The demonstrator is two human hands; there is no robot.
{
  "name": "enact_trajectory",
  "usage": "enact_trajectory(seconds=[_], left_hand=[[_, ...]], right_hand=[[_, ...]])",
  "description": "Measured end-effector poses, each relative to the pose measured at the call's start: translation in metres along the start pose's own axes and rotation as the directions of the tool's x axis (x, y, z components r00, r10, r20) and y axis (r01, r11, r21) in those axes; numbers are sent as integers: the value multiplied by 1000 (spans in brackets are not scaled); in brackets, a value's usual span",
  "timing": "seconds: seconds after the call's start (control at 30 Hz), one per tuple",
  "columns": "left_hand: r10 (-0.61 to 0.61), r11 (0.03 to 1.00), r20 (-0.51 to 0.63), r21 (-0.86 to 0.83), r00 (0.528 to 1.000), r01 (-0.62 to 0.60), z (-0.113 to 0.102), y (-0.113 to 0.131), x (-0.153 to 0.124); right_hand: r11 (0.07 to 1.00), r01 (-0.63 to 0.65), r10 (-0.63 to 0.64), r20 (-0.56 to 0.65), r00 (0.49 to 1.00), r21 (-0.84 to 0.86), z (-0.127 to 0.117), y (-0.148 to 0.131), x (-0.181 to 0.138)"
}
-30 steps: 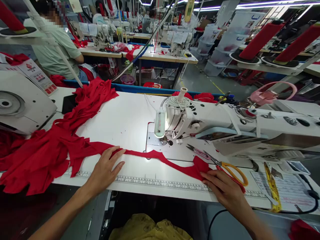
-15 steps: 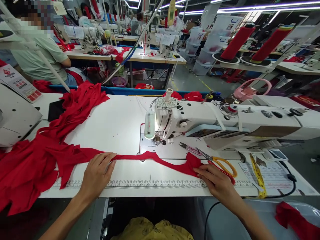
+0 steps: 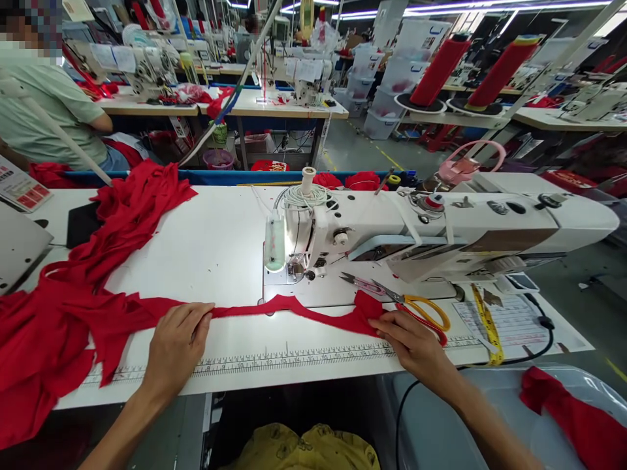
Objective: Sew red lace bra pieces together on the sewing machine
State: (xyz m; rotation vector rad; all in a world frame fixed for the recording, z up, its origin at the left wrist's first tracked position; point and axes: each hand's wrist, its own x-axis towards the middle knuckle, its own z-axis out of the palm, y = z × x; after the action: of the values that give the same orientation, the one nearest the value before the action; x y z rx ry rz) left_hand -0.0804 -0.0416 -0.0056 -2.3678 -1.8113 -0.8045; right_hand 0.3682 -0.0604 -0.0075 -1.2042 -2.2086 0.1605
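Observation:
A narrow strip of red fabric (image 3: 279, 304) stretches between my two hands across the front of the white sewing table (image 3: 230, 228). My left hand (image 3: 179, 339) is closed on its left part, where it runs into a large heap of red fabric (image 3: 93, 281). My right hand (image 3: 406, 339) pinches the wider right end. Just beyond that hand lie orange-handled scissors (image 3: 424, 313), and thread snips (image 3: 365, 285) rest beside their blades. The sewing machine (image 3: 372, 222) stands behind the strip, its lamp lit over the needle area. A printed ruler scale (image 3: 294, 354) runs along the table's front edge.
To the right, a yellow tape measure (image 3: 487, 326) lies over a paper sheet (image 3: 519, 326). Below, a grey plastic bin (image 3: 470, 418) holds red fabric (image 3: 582, 418). Red thread cones (image 3: 441, 70) stand behind the machine. A person in pale green (image 3: 53, 111) sits at back left.
The camera view has turned slightly, so the scene sits further left. Both hands keep hold of the red strip, which lies nearly the same on the table.

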Motion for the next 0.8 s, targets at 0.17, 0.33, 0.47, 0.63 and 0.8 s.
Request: enact_trajectory(seconds=[0.17, 0.33, 0.47, 0.63, 0.8], left_hand=[[34, 999, -25, 9, 999, -34, -1, 1, 1], [125, 988, -51, 98, 991, -120, 1, 4, -1], [162, 977, -63, 154, 985, -151, 2, 4, -4], [132, 989, -40, 77, 990, -129, 2, -2, -3], [60, 994, 1, -89, 998, -59, 2, -10, 6]], right_hand=[[1000, 3, -3, 0, 1000, -16, -1, -2, 1], [1000, 12, -12, -14, 1000, 5, 0, -2, 2], [1000, 10, -9, -27, 1000, 16, -1, -5, 4], [989, -47, 52, -31, 998, 139, 0, -21, 18], [940, -9, -16, 70, 997, 340, 33, -55, 54]])
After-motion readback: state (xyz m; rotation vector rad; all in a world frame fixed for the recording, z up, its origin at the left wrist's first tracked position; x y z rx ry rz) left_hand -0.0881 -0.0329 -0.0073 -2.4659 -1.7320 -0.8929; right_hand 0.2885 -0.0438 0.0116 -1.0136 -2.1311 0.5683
